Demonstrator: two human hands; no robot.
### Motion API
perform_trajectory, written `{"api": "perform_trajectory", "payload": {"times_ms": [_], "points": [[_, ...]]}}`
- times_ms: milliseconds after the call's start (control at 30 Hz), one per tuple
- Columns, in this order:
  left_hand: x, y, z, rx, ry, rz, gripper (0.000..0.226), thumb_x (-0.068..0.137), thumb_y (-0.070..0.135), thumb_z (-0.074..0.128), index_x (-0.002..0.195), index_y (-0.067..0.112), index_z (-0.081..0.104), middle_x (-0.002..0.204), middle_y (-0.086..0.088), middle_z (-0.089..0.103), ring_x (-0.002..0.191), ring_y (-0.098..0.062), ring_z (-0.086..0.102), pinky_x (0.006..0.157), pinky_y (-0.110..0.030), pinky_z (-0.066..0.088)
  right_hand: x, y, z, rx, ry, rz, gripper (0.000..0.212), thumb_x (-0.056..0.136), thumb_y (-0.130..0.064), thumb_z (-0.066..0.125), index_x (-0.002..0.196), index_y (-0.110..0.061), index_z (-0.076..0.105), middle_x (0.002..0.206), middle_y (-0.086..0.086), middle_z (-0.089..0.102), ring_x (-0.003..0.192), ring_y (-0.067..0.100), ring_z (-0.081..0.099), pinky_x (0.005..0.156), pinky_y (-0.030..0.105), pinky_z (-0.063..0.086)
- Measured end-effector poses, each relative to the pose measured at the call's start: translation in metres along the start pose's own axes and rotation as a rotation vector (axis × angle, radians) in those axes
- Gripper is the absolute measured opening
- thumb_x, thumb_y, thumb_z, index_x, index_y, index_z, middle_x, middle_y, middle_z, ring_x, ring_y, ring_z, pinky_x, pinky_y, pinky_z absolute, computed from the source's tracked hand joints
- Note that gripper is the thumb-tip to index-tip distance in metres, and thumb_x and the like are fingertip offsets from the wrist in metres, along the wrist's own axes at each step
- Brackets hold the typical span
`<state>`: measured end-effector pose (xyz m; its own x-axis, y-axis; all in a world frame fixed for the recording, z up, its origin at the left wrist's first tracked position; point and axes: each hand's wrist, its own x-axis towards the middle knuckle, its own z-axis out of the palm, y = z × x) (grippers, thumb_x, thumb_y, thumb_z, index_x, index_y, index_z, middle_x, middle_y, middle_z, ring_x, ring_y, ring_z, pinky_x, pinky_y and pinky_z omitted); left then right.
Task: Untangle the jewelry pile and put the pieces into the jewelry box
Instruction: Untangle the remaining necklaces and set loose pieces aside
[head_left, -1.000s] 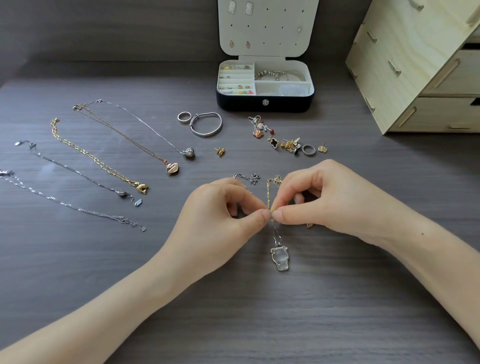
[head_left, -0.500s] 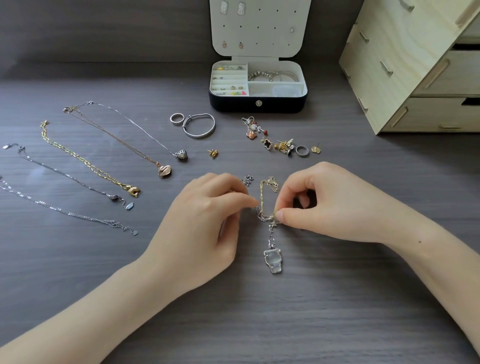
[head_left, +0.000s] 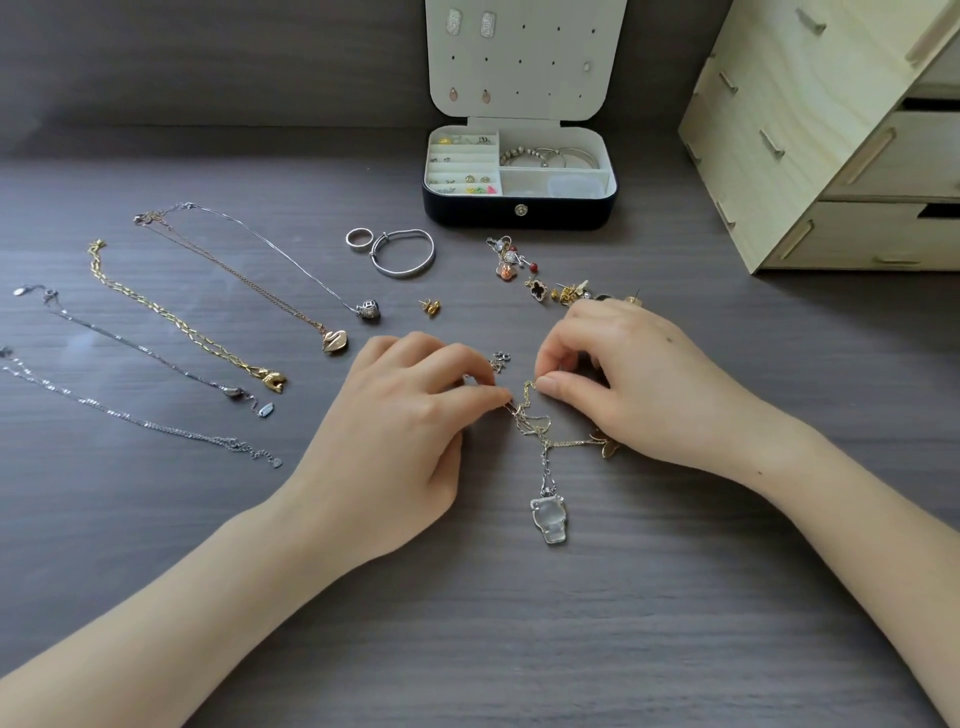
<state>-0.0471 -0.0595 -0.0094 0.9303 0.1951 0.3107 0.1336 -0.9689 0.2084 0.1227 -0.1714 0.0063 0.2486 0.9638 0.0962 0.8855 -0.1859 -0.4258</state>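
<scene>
At frame centre, the tangled chains (head_left: 531, 422) are pinched by the left hand (head_left: 410, 415) and the right hand (head_left: 639, 384). Light, limp and easily kinked, they are judged best held beside the knot, not by the pendant (head_left: 549, 519).

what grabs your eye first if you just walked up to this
Both hands at centre: the left hand and right hand pinch a tangled knot of chains, a clear pendant trailing toward the camera. To the left, untangled necklaces lie in a row; behind stands the open jewelry box.
</scene>
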Motion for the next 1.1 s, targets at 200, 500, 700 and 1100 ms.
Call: {"api": "perform_trajectory", "payload": {"times_ms": [200,500,700,1100], "points": [[0.000,-0.001,0.000,0.021,0.006,-0.006,0.045,0.073,0.009,0.035,0.099,0.018,0.071,0.099,0.001,0.066,0.084,-0.028,0.059,0.072,-0.034,0.031,0.000,0.003,0.000,0.011,0.061,-0.036,0.006,0.087,-0.030,0.047,0.081,-0.028,0.048,0.078,-0.017,0.043,0.080,0.009,0.036,0.076,0.022,0.024],[0.000,0.000,0.000,0.025,0.009,-0.020,0.043,0.076,0.010,0.035,0.099,0.016,0.071,0.101,0.002,0.067,0.086,-0.028,0.061,0.076,-0.035,0.033,-0.005,0.001,-0.014,0.349,0.093,0.014,0.012,0.092,-0.023,0.045,0.082,-0.029,0.046,0.077,-0.014,0.067,0.079,0.010,0.061,0.080,0.035,0.047],[0.000,0.000,0.002,0.021,0.072,-0.034,0.029,0.079,0.011,0.047,0.095,0.016,0.071,0.101,-0.001,0.066,0.087,-0.028,0.059,0.076,-0.034,0.034,-0.003,-0.004,-0.012,0.376,0.125,0.008,0.009,0.089,-0.026,0.042,0.082,-0.030,0.045,0.080,-0.016,0.067,0.076,0.018,0.062,0.077,0.044,0.048],[0.024,0.020,0.005,-0.260,0.042,-0.291,0.009,0.072,0.027,0.064,0.068,0.020,0.067,0.075,0.005,0.051,0.071,-0.020,0.052,0.066,-0.028,0.037,0.010,-0.003,-0.008,0.336,0.111,0.009,0.011,0.096,-0.016,0.049,0.086,-0.021,0.051,0.076,-0.009,0.067,0.071,0.007,0.056,0.068,0.024,0.040]]}}
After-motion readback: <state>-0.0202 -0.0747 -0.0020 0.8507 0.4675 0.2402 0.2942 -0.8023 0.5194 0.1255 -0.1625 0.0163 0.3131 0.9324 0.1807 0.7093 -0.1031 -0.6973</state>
